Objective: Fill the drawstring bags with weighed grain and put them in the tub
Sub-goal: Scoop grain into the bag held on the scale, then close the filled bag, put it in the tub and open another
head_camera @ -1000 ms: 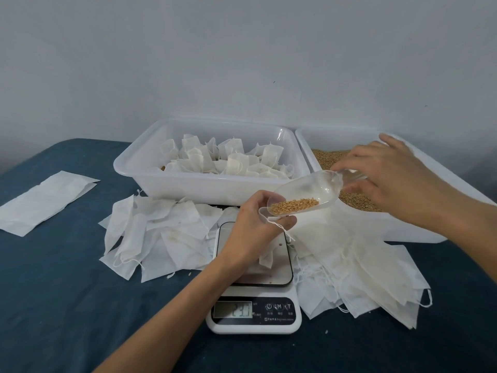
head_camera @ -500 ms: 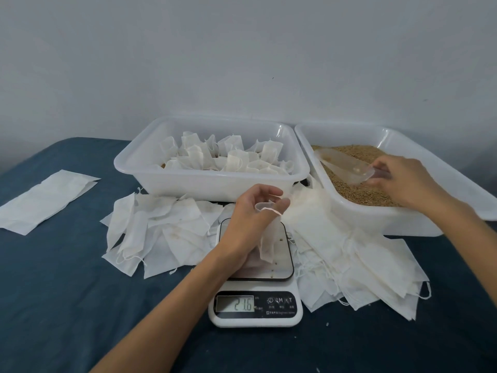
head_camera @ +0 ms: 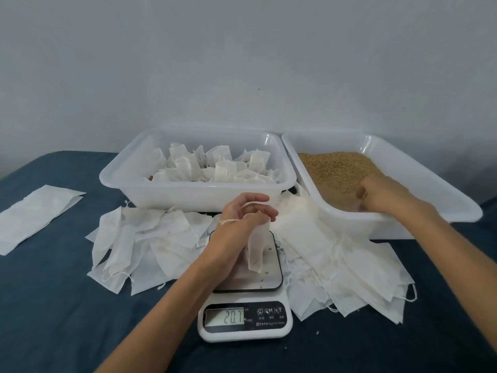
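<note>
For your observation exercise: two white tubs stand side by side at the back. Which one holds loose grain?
The right-hand tub, where the right hand reaches into the brown grain. The left tub holds filled white bags instead.

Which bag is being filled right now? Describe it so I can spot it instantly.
Find the kitchen scale at the table's front centre. Over its platform the left hand pinches one small white bag by its mouth. It is the only bag hanging upright; the others lie flat around the scale or sit in the tub behind.
</note>
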### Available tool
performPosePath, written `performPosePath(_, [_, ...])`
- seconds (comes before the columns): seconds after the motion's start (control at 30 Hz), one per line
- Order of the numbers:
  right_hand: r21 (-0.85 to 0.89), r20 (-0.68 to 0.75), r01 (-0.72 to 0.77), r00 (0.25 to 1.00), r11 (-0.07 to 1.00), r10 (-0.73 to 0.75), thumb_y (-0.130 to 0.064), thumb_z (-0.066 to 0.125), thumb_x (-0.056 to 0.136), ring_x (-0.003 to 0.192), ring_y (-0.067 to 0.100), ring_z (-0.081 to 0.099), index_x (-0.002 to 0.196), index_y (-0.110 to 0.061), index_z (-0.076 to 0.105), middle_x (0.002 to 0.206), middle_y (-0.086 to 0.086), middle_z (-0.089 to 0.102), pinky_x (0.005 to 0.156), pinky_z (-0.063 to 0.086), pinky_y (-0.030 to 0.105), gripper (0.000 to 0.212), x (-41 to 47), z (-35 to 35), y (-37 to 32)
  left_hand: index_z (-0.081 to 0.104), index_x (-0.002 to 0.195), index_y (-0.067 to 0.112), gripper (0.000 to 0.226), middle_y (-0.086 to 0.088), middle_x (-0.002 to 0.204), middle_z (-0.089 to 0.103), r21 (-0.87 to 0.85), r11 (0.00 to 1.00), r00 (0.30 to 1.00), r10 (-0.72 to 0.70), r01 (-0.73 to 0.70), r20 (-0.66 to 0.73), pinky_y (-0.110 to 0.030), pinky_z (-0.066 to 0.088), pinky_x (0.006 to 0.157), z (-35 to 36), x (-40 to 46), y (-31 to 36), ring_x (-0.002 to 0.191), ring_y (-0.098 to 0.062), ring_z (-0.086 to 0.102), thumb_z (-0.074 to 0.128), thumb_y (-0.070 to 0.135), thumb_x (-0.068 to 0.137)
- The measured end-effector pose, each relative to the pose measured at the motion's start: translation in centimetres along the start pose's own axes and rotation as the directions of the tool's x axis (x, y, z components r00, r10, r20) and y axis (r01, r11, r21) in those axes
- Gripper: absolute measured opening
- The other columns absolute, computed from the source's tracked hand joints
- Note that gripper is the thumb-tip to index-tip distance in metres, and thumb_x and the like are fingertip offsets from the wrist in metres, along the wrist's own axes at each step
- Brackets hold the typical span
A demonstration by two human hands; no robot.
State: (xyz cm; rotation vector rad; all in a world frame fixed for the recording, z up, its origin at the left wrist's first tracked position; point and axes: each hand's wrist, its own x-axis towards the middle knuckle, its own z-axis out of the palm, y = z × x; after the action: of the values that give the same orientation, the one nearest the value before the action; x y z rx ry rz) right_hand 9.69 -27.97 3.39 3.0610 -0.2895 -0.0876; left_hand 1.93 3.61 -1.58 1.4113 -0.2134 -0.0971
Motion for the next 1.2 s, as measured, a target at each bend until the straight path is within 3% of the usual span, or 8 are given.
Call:
performPosePath(0.07, [0.001, -0.264, 0.087, 0.961, 0.996, -0.083, -0.016, 0.066, 0.092, 0.098, 0.030, 0.064, 0.112, -0.006, 0.070, 0.107, 0.011, 0.070, 0.083, 0.055, 0.041, 0.022, -1.6, -0.6, -1.6, 0.067, 0.118, 0.018, 0.033, -0.007, 0.106, 0.079, 0.010, 1.000, 1.000, -0.002, 0.001, 0.020, -0.035, 0.048, 0.089, -0.1, -0.1, -0.1, 0.101, -0.016, 0.072, 0.062, 0.007, 0.087])
performPosePath(0.13, [0.125, -0.509, 0.286, 0.840, 0.950, -0.186, -0.023, 0.064, 0.096, 0.092, 0.025, 0.063, 0.107, -0.013, 0.070, 0.099, 0.002, 0.069, 0.078, 0.052, 0.039, 0.016, -4.3, -1.0, -4.7, 0.067, 0.119, 0.019, 0.031, -0.005, 0.109, 0.079, 0.016, 1.000, 0.999, -0.008, 0.007, 0.031, -0.034, 0.047, 0.088, -0.1, -0.2, -0.2, 0.103, -0.015, 0.073, 0.058, 0.001, 0.095])
performPosePath(0.2, [0.251, -0.615, 0.513, 0.739, 0.821, -0.274, -0.027, 0.062, 0.098, 0.083, 0.015, 0.062, 0.098, -0.020, 0.070, 0.089, -0.005, 0.068, 0.074, 0.050, 0.035, 0.011, -7.4, -1.1, -8.6, 0.066, 0.120, 0.016, 0.032, -0.007, 0.111, 0.079, 0.026, 1.000, 1.000, 0.000, -0.001, 0.028, -0.034, 0.047, 0.089, 0.0, -0.2, -0.1, 0.106, -0.018, 0.073, 0.053, -0.003, 0.098])
performPosePath(0.37, [0.499, -0.656, 0.661, 0.711, 0.560, -0.255, -0.021, 0.061, 0.100, 0.076, 0.009, 0.059, 0.090, -0.019, 0.069, 0.078, -0.012, 0.065, 0.071, 0.048, 0.030, 0.013, -10.4, 1.1, -12.8, 0.064, 0.121, 0.001, 0.034, -0.016, 0.110, 0.078, -0.051, 0.994, 0.995, 0.090, -0.092, -0.049, -0.039, 0.053, 0.099, -0.3, -0.2, 1.0, 0.106, -0.031, 0.074, 0.040, -0.013, 0.102])
performPosePath(0.6, [0.636, -0.692, 0.681, 0.712, 0.364, -0.123, -0.022, 0.065, 0.098, 0.078, 0.008, 0.066, 0.093, -0.022, 0.072, 0.078, -0.015, 0.068, 0.072, 0.046, 0.012, 0.008, -9.9, 2.6, -11.6, 0.066, 0.108, 0.005, 0.043, -0.011, 0.092, 0.076, -0.086, 0.970, 0.931, 0.190, -0.227, -0.312, -0.037, 0.057, 0.093, -4.1, 4.7, 6.8, 0.095, -0.029, 0.073, 0.033, -0.020, 0.096])
performPosePath(0.77, [0.670, -0.699, 0.690, 0.710, 0.273, -0.080, -0.019, 0.063, 0.100, 0.078, 0.011, 0.068, 0.094, -0.019, 0.073, 0.073, -0.012, 0.068, 0.073, 0.054, 0.025, 0.012, -9.6, 1.9, -10.7, 0.062, 0.111, -0.001, 0.040, -0.013, 0.087, 0.070, -0.002, 0.991, 0.847, 0.113, -0.134, -0.520, -0.038, 0.059, 0.085, -7.1, 10.8, 8.4, 0.074, -0.023, 0.070, 0.029, -0.020, 0.098])
performPosePath(1.03, [0.729, -0.658, 0.653, 0.751, 0.206, -0.054, -0.019, 0.062, 0.100, 0.077, 0.013, 0.068, 0.093, -0.020, 0.072, 0.072, -0.008, 0.069, 0.075, 0.055, 0.031, 0.012, -9.3, 1.9, -10.4, 0.062, 0.095, 0.005, 0.044, -0.012, 0.082, 0.067, 0.132, 0.991, 0.799, 0.075, 0.005, -0.596, -0.033, 0.052, 0.065, -9.1, 13.6, 6.2, 0.075, -0.026, 0.068, 0.027, -0.022, 0.091])
performPosePath(1.2, [0.759, -0.634, 0.631, 0.772, 0.163, -0.037, -0.020, 0.062, 0.100, 0.076, 0.013, 0.068, 0.095, -0.018, 0.073, 0.073, -0.006, 0.070, 0.075, 0.056, 0.037, 0.012, -9.3, 1.8, -10.2, 0.068, 0.110, 0.005, 0.038, -0.008, 0.092, 0.072, 0.338, 0.927, 0.832, 0.055, 0.163, -0.552, -0.031, 0.055, 0.071, -9.5, 13.3, 6.0, 0.087, -0.024, 0.064, 0.039, -0.012, 0.094])
